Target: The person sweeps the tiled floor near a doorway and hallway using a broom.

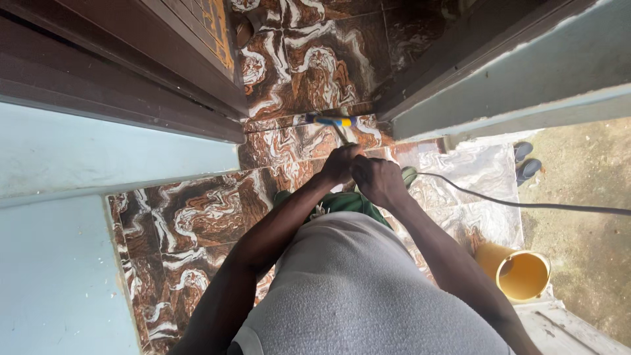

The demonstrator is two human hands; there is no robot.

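Both hands grip a long-handled floor tool on a narrow marbled doorstep.

The grey-shirted torso hides the near tiles; the handle vanishes inside the closed left hand (338, 164) and right hand (378, 181). Pale walls (59, 276) and a dark door frame (131, 85) pinch the brown tiled floor (197, 210). The tool's blue-and-yellow head (332, 121) lies crosswise at the far step edge, handle running away from the body. A yellow bucket (522, 276) stands near right.

A yellow bucket (522, 274) stands at the near right on the ground, just beside the edge of the brown-and-white marbled floor tiles (197, 210). A dark cable (526, 205) runs rightward across the tiles. Two dark slippers (526, 163) lie farther right. A brown door (164, 59) stands at the far left.
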